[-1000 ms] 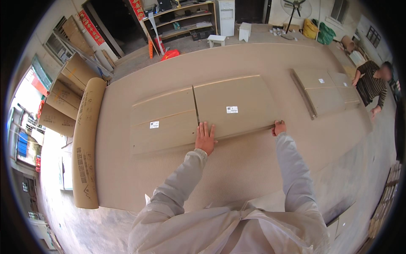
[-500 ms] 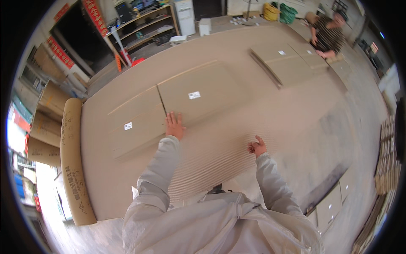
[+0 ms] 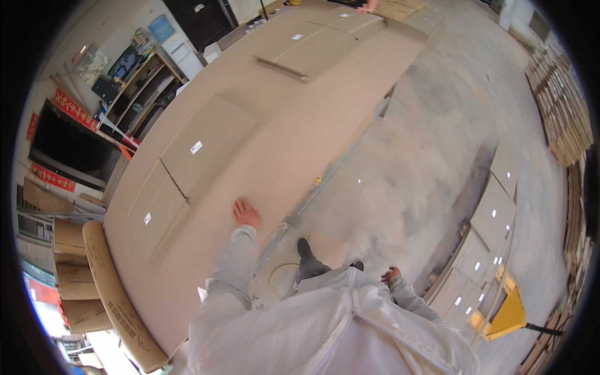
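My left hand (image 3: 247, 214) is spread with its palm down at the brown-covered table (image 3: 281, 169), close to its near edge; I cannot tell whether it presses on the surface. Beyond it lies a flattened cardboard carton (image 3: 209, 134) with a slit between its panels and white labels on it. Empty, with loosely bent fingers apart, my right hand (image 3: 391, 275) hangs low over the floor at my right side. The flat cardboard pile (image 3: 469, 250) is the nearest thing to it.
More flat cartons (image 3: 312, 44) lie at the table's far end, beside another person's hand (image 3: 369, 6). A large brown roll (image 3: 119, 300) stands along the table's left end. On the right are a yellow pallet jack (image 3: 507, 315) and stacked cardboard (image 3: 559, 103).
My view and body have turned right. The left hand has come away from the carton's edge toward the table's near edge. My right hand has dropped from over the table to my side.
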`<state>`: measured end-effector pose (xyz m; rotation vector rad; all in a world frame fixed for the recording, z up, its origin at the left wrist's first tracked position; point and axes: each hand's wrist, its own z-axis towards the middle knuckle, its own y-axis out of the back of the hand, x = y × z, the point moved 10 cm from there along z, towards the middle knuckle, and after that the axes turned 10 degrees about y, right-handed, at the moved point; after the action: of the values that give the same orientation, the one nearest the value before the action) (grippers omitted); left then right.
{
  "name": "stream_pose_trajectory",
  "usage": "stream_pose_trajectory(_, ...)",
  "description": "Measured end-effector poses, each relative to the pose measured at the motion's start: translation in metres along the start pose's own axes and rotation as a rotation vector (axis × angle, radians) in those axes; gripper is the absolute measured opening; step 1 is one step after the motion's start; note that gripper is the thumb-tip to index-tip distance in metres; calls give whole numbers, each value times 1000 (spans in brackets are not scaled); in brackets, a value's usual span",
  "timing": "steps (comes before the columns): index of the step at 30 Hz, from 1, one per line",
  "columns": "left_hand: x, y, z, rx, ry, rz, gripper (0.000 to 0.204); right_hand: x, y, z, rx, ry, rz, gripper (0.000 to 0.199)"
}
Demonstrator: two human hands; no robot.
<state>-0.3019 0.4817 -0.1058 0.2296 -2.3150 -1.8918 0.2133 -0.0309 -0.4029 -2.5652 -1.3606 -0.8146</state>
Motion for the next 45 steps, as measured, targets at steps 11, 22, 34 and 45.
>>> stream_pose_trajectory(11,-7,-32,-30,119,103,29,92,-182,111,-38,18,-429,-217,35)
stream_pose_trajectory(22,10,-38,-26,51,64,68,90,73,-22,20,120,35,4,52)
stream_pose_trajectory(34,-236,24,17,-198,-137,-100,69,159,29,126,163,-292,120,48)
stream_pose_trajectory(45,-115,24,-14,-290,-183,-97,65,227,-119,152,532,159,-598,44)
